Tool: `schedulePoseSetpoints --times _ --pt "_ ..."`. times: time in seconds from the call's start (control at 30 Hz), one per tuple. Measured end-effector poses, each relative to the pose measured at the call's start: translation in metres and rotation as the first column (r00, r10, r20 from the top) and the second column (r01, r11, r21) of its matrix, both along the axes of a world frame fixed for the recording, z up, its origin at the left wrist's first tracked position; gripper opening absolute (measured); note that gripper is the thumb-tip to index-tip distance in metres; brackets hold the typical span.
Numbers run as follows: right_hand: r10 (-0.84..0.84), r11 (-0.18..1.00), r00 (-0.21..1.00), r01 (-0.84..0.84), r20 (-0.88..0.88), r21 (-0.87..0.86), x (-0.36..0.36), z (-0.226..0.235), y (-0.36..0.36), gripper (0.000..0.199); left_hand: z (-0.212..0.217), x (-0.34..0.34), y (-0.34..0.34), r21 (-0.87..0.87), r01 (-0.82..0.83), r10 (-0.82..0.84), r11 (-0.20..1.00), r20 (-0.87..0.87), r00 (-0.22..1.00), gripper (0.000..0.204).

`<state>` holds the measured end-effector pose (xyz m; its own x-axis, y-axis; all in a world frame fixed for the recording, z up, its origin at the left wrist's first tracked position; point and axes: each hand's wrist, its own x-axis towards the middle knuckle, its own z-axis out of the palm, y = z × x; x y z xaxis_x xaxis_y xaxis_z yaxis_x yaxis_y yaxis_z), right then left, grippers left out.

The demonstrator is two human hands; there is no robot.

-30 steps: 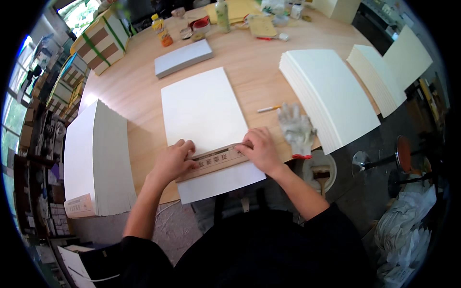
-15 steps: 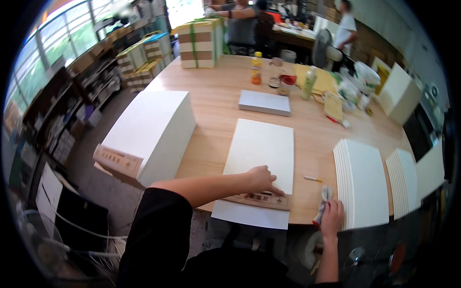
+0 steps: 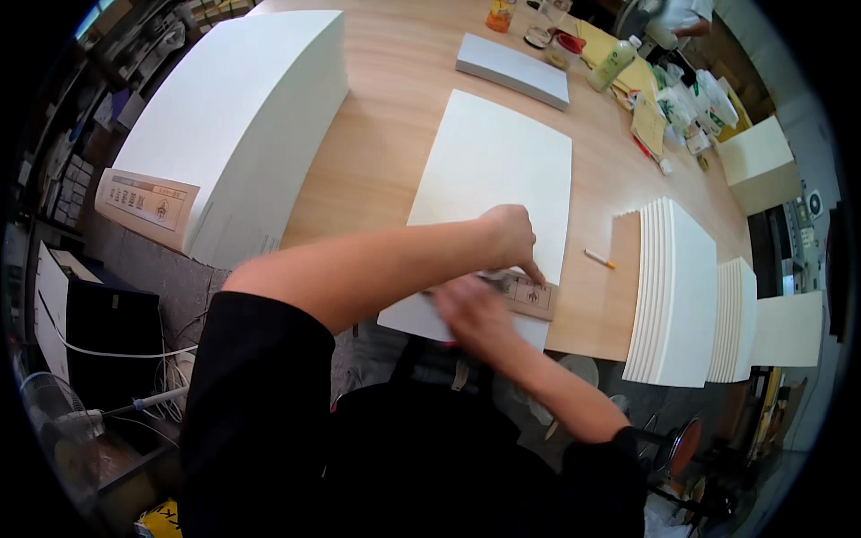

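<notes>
A white board (image 3: 493, 161) lies on the table in front of me, with a brown printed paper strip (image 3: 529, 298) across its near end. My left hand (image 3: 513, 238) reaches over it, a finger stretched down onto the strip; its other fingers are partly hidden. Under that forearm my right hand (image 3: 473, 312), smeared by motion, is over the left part of the strip, closed on a grey cloth that is mostly hidden. A white sheet (image 3: 405, 318) sticks out below the strip past the table's near edge.
A tall white stack (image 3: 242, 81) with a similar brown strip stands left. White boards (image 3: 677, 296) lean in rows at right. A small white stick with an orange end (image 3: 599, 258) lies between. Farther off are a flat stack (image 3: 511, 72) and a bottle (image 3: 615, 63).
My right hand has swung left from beside the leaning boards onto the strip, bringing the cloth. My left hand still presses the strip. The view has tilted down.
</notes>
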<state>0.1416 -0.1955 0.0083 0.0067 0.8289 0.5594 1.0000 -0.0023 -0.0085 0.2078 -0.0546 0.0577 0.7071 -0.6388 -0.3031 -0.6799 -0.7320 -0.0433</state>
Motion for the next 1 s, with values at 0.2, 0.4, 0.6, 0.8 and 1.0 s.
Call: schedulePoseSetpoints --times 0.2,0.4,0.6,0.8,1.0 --pt "0.000 0.996 0.990 -0.012 -0.142 -0.083 -0.036 -0.021 0.089 0.028 0.002 -0.007 0.010 0.065 -0.011 0.009 0.998 0.023 1.000 0.094" --pt "-0.277 0.938 0.961 0.273 0.010 -0.212 0.026 -0.005 -0.094 0.003 0.008 -0.006 0.008 0.175 0.043 -0.052 0.984 0.050 0.997 0.112" --pt "-0.695 0.719 0.693 0.667 -0.190 -0.197 0.068 0.016 -0.214 0.010 0.018 -0.031 0.003 0.135 -0.036 0.019 0.990 0.125 0.992 0.081" --pt "-0.661 0.573 0.448 0.819 -0.602 -0.021 0.069 -0.011 -0.221 0.028 -0.006 -0.116 0.048 -0.396 -0.224 0.309 0.891 0.166 0.936 0.056" --pt "-0.579 0.595 0.493 0.800 -0.650 0.076 0.049 0.028 -0.168 0.028 -0.004 -0.129 0.057 -0.314 0.009 0.175 0.950 0.554 0.814 0.042"
